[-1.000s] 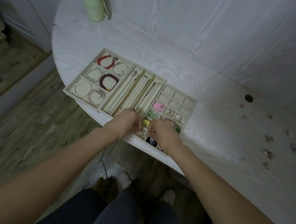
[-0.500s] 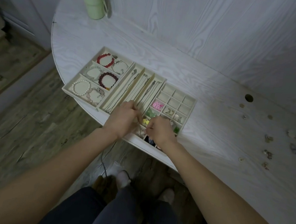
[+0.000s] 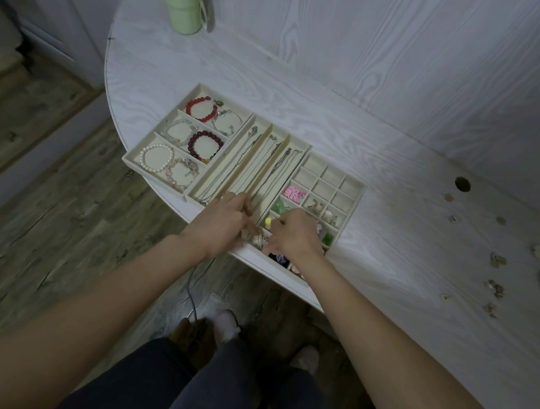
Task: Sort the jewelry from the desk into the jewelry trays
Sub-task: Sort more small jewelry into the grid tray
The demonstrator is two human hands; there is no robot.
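Two hands, left hand (image 3: 224,224) and right hand (image 3: 293,235), fingers curled, pinching something unclear over the grid tray (image 3: 354,194).

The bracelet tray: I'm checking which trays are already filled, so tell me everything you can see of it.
The bracelet tray is a cream, fabric-looking rectangle lying flat at the desk's curved front edge, leftmost of the trays, its side against the necklace tray. Dividers form three compartments, each holding two bead bracelets: red and silvery, pale and dark red, white pearl-like and pinkish. Neither hand touches it.
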